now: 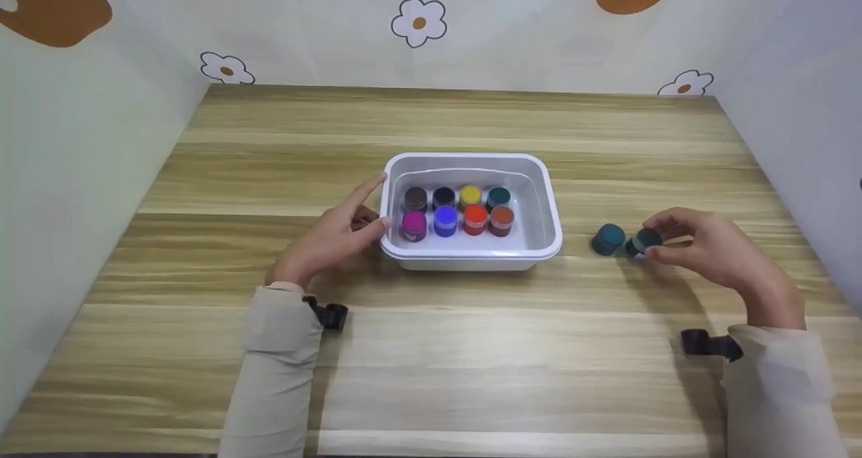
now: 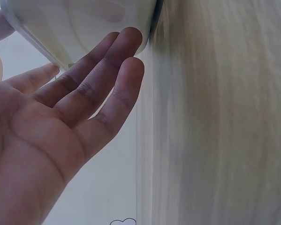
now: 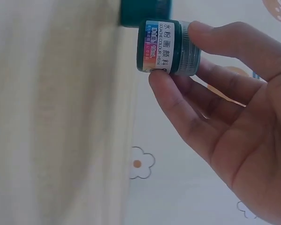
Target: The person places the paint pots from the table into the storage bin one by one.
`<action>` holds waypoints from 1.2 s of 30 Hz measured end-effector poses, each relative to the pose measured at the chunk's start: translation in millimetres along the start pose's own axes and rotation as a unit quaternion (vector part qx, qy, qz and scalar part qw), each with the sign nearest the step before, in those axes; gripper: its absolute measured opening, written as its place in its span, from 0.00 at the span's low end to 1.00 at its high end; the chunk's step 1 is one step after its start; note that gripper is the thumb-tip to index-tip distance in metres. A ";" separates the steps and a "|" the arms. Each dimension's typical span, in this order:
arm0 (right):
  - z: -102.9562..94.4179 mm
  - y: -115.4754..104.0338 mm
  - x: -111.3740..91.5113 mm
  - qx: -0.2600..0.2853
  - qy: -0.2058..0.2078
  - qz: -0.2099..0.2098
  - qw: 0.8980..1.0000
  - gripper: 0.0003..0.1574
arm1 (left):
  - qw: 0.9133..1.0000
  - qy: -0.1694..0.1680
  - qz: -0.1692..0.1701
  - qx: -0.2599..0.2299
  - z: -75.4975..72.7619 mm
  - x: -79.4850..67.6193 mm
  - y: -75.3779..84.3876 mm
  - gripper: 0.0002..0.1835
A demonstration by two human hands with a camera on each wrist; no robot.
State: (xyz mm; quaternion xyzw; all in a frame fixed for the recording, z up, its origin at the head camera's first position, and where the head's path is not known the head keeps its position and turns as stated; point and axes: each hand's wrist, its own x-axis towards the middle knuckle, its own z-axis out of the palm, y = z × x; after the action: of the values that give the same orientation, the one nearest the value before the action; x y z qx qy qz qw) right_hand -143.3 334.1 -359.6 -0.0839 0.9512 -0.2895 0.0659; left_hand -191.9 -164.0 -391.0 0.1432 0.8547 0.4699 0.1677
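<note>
My right hand (image 1: 717,246) pinches a dark green gouache paint jar (image 3: 154,47) between thumb and fingers, at the right of the head view. Its clear lid and printed label show in the right wrist view. Just left of it stands a teal-green paint jar (image 1: 609,239). My left hand (image 1: 330,236) is at the left side of a white plastic tub (image 1: 471,252), thumb and index fingertip at its rim, the other fingers extended along its outer wall (image 2: 79,28). Inside the tub, several paint jars stand in two rows, among them a purple jar (image 1: 414,225) and a red jar (image 1: 475,219).
The wood-grain table (image 1: 471,364) is bounded by pale walls on the left, right and back. The back wall (image 1: 323,27) carries flower prints. A black strap (image 1: 330,315) shows at the left wrist and another black strap (image 1: 710,343) at the right.
</note>
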 end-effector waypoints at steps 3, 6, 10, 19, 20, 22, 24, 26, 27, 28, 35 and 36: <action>-6.7 -10.9 0.9 0.007 0.017 -0.014 1.000 0.22 | 1.000 -0.002 0.001 -0.004 -0.1 0.3 0.1 0.40; -9.4 -26.3 5.6 0.026 0.030 -0.040 0.998 0.20 | 1.000 -0.001 0.004 -0.003 -0.2 0.6 0.2 0.40; -7.0 -53.2 18.0 0.045 0.027 -0.066 0.996 0.19 | 1.000 0.003 0.011 0.002 -0.9 -0.5 -0.5 0.40; 19.2 -121.7 51.2 0.065 -0.049 -0.092 0.992 0.20 | 1.000 0.001 0.012 0.004 -0.4 -0.4 0.8 0.40; 24.0 -128.5 54.8 0.061 -0.058 -0.097 0.992 0.19 | 1.000 0.001 0.012 0.005 -0.2 -0.3 1.2 0.40; 35.3 -141.5 63.0 0.053 -0.072 -0.113 0.990 0.19 | 1.000 0.002 0.011 0.007 -0.2 -0.3 1.5 0.40; 47.8 -153.5 71.4 0.044 -0.082 -0.142 0.985 0.18 | 1.000 0.003 0.011 0.008 -0.1 -0.5 1.2 0.40; 60.7 -164.2 78.8 0.031 -0.087 -0.172 0.981 0.18 | 1.000 0.004 0.011 0.005 0.2 -0.4 1.3 0.40; 67.1 -169.2 82.2 0.026 -0.089 -0.183 0.979 0.18 | 1.000 0.003 0.011 0.003 0.4 -0.5 1.2 0.40; 73.1 -174.1 85.3 0.024 -0.092 -0.193 0.977 0.18 | 1.000 0.003 0.012 0.001 0.5 -0.5 1.1 0.40; 105.1 -199.2 102.5 0.004 -0.128 -0.208 0.970 0.20 | 1.000 0.004 0.015 0.004 0.1 -0.9 3.1 0.39; 108.4 -201.6 104.3 -0.002 -0.130 -0.208 0.969 0.19 | 1.000 0.005 0.017 0.004 0.0 -1.0 3.3 0.39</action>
State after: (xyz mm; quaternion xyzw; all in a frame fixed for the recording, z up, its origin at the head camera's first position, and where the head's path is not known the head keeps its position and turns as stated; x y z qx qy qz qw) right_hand -201.9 90.1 -343.6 -0.3172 0.8967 -0.2812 0.1274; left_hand -190.7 -162.8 -388.1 0.1558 0.8550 0.4698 0.1549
